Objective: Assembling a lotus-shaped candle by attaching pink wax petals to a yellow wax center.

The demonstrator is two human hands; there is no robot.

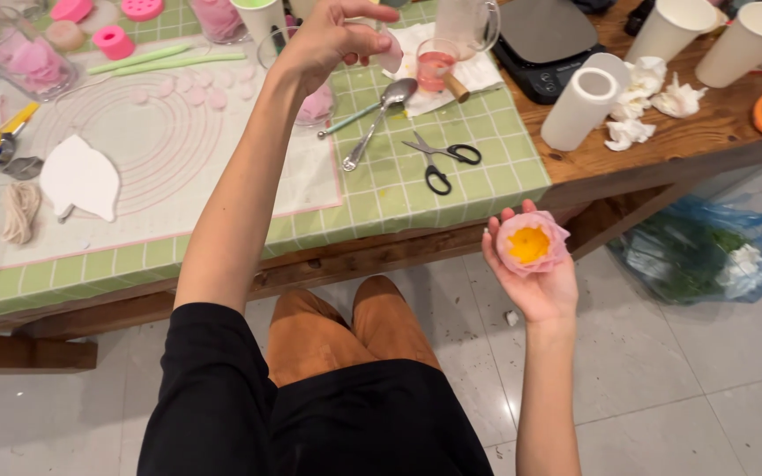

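Your right hand (535, 264) cups the pink flower (531, 244) loosely, off the worktop (416, 189); it could drop; your left hand (332, 40) pinches a thin petal (391, 55) that may tear.

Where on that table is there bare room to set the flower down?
Bare green mat lies right of the scissors, toward the table edge, and along the front below the white mat. The back, around spoon, glass and jars, is crowded.

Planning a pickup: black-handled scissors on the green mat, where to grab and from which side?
Grip the scissors at the two black finger loops, the thickest part. They lie flat and slightly open, loops toward the table's near edge, blades pointing back toward the spoon. Probably come from above on the near side, clear of the tips.
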